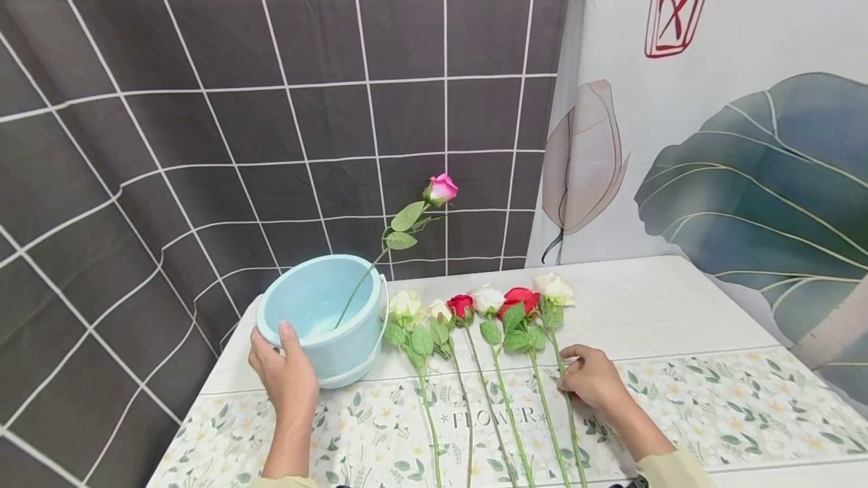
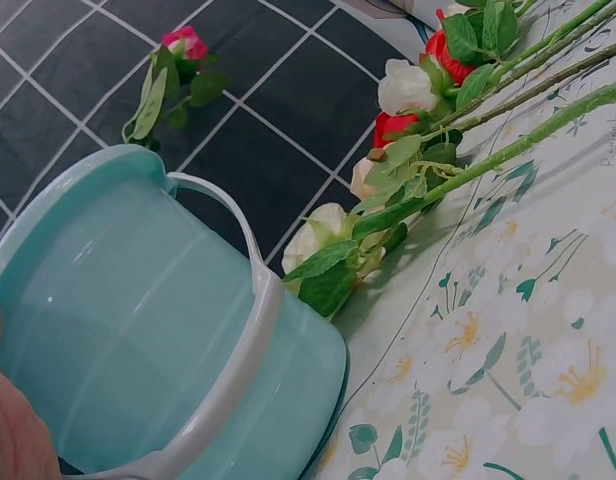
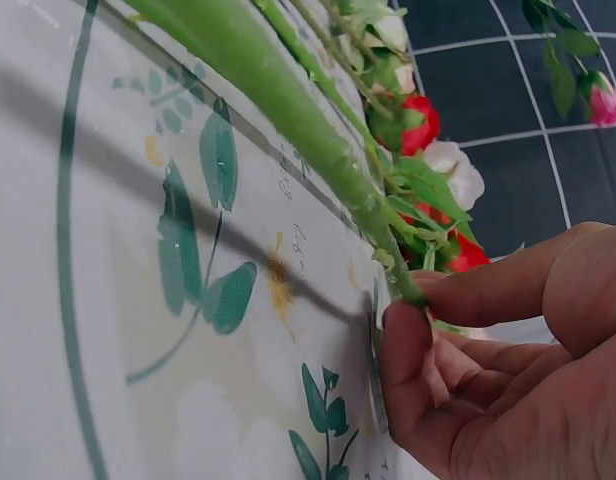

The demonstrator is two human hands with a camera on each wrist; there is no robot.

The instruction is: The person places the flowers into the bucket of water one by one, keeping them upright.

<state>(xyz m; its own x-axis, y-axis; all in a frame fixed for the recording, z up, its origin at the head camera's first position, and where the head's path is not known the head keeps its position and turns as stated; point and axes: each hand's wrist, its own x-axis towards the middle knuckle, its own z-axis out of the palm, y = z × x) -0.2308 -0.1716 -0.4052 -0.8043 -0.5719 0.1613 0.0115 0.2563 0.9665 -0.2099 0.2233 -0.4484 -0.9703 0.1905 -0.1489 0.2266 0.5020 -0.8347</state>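
Note:
My left hand (image 1: 288, 376) grips the near left rim of a light blue bucket (image 1: 349, 356), thumb over the edge. The bucket leans, its mouth turned partly toward me; a white handle (image 2: 250, 340) hangs down its side. Inside stands a pink rose (image 1: 442, 189), its bloom well above the rim. Thumb and finger of my right hand (image 1: 595, 379) pinch the green stem (image 3: 308, 140) of the rightmost white rose (image 1: 556, 290), below its leaves. Its stem lies close over the table in the right wrist view.
Left of that white rose lie a red rose (image 1: 519, 300), a white rose (image 1: 487, 298), a smaller red rose (image 1: 461, 307) and pale roses (image 1: 405, 306) beside the bucket, stems toward me. They rest on a flower-printed tablecloth (image 1: 719, 405). Behind hangs a dark checked curtain (image 1: 312, 126).

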